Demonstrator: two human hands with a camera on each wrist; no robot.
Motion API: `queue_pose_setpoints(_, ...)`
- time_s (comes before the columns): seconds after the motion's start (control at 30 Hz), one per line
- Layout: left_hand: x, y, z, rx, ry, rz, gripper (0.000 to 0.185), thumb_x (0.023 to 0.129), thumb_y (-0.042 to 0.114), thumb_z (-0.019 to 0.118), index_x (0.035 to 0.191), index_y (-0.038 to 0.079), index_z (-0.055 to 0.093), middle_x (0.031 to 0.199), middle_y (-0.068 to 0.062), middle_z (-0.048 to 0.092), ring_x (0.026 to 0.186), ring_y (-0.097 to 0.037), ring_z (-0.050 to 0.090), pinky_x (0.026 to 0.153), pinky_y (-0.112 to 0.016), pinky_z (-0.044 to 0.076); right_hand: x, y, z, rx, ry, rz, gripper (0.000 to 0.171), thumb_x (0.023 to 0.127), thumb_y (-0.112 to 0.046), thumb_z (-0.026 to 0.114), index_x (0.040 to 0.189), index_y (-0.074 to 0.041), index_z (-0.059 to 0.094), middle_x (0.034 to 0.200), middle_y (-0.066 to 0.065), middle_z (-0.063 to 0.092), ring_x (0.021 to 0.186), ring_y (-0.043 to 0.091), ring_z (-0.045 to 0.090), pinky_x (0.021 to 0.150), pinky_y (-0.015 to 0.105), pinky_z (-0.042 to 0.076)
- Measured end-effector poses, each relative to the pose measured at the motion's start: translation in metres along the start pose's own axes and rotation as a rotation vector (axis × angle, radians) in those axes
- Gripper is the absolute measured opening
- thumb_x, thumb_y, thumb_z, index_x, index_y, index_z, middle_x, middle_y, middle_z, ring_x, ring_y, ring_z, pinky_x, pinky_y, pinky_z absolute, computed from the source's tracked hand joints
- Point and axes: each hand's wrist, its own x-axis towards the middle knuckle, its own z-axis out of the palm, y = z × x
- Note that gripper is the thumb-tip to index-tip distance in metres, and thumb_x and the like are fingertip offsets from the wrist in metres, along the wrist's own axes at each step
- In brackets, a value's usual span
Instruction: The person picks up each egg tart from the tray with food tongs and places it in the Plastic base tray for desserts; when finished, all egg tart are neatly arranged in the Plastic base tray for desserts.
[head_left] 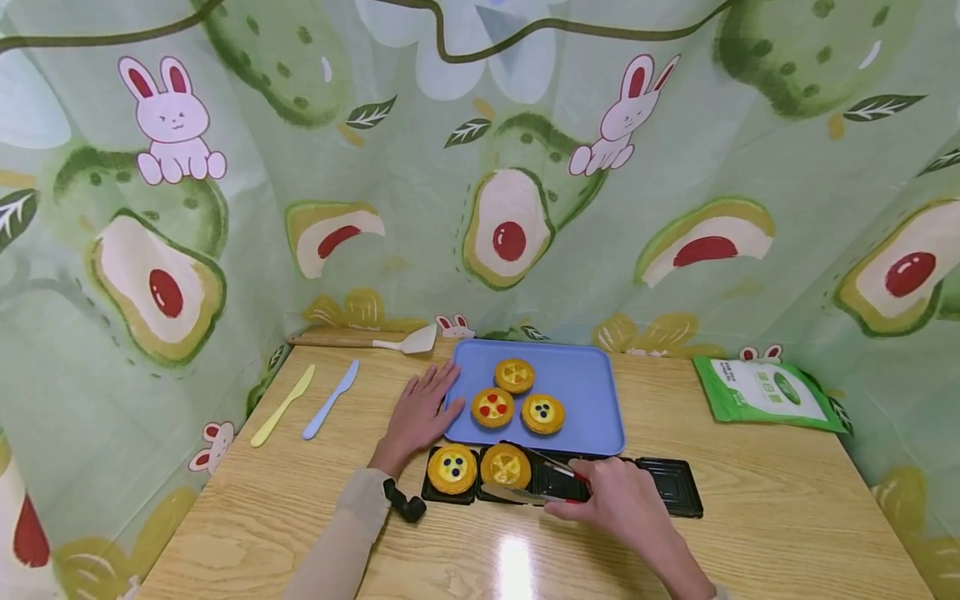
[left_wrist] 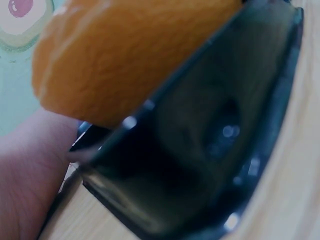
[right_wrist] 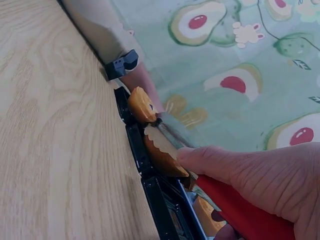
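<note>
My right hand (head_left: 626,504) has its fingers (right_wrist: 220,162) curled tight round red-handled tongs (head_left: 551,483), whose metal tips clasp the yellow-topped tart (head_left: 506,465) sitting in the black tray (head_left: 675,485). My left hand (head_left: 420,414) lies loose, fingers spread flat on the table (head_left: 750,533), fingertips touching the left edge of the blue tray (head_left: 592,400) just behind the black tray and gripping nothing. Five tarts in all: two in the black tray, the other being a blueberry-dotted tart (head_left: 452,468) at its left end, and three on the blue tray. Two plastic knives, one yellow (head_left: 282,406) and one pale blue (head_left: 331,399), lie well left of the black tray. One spatula (head_left: 375,340) rests behind them; one green packet (head_left: 765,392) lies far right.
</note>
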Motion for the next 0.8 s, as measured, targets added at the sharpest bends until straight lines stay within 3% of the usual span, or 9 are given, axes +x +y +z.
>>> queue_pose_setpoints(0.27,0.001,0.000,-0.001,0.000,-0.001,0.008,0.069,0.108,0.059,0.039,0.167,0.024,0.030,0.173,0.004,0.023,0.160,-0.028,0.019,0.128,-0.056,0.014,0.000,0.002,-0.004,0.014,0.028,0.014,0.060,0.069,-0.076,0.082,0.069,-0.026,0.048,0.060,-0.013,0.037,0.051,0.007,0.033,0.046,0.025,0.025)
queue_pose_setpoints(0.6,0.000,0.000,0.001,-0.001,0.017,0.012,0.068,0.108,0.056,0.041,0.166,0.022,0.031,0.173,0.002,0.025,0.160,-0.030,0.021,0.127,-0.057,0.016,0.001,0.001,-0.015,0.044,0.023,0.057,0.066,0.069,-0.080,0.079,0.071,-0.021,0.051,0.058,-0.010,0.032,0.051,0.008,0.030,0.048,0.027,0.021)
queue_pose_setpoints(0.8,0.000,0.000,0.000,-0.001,0.001,0.006,0.069,0.108,0.057,0.040,0.167,0.023,0.030,0.173,0.003,0.024,0.160,-0.030,0.020,0.127,-0.056,0.015,0.002,0.001,-0.019,0.052,0.005,0.112,0.064,0.069,-0.077,0.081,0.075,-0.018,0.058,0.057,-0.007,0.037,0.051,0.010,0.035,0.048,0.027,0.023)
